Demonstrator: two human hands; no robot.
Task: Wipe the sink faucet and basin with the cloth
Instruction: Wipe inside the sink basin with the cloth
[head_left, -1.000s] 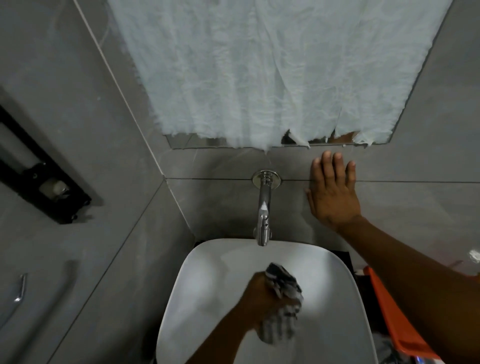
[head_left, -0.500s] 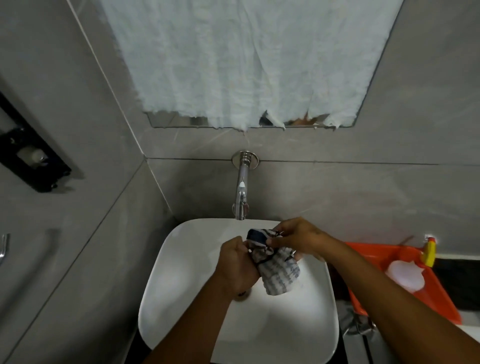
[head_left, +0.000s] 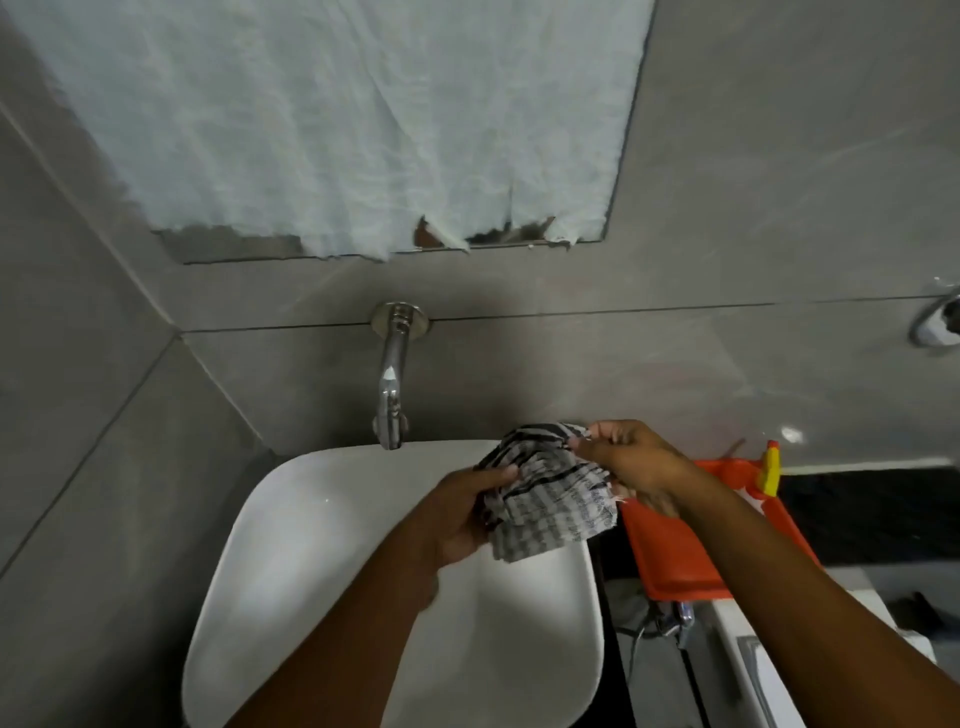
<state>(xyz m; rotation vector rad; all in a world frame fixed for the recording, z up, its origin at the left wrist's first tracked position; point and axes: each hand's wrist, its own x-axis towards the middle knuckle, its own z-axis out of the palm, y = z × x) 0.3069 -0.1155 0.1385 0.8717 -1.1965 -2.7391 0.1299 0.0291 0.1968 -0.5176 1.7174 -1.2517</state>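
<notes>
Cloth (head_left: 550, 501), grey-and-black checked, is bunched up between both hands above the right rear part of the white basin (head_left: 322, 561). Left hand (head_left: 457, 514) fingers are closed on its left edge; right hand (head_left: 631, 462) pinches the top right corner w/ fingertips. Chrome faucet (head_left: 390, 384) sticks out from the grey tiled wall, just left of the cloth, not touching. Orange tray (head_left: 680, 551) sits right of the basin, w/ a yellow bottle (head_left: 770, 467) at its far edge.

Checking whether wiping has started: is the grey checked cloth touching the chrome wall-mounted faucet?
Apart. The head view shows the grey checked cloth held between both hands to the right of the chrome wall-mounted faucet, with bare grey wall visible between them.
</notes>
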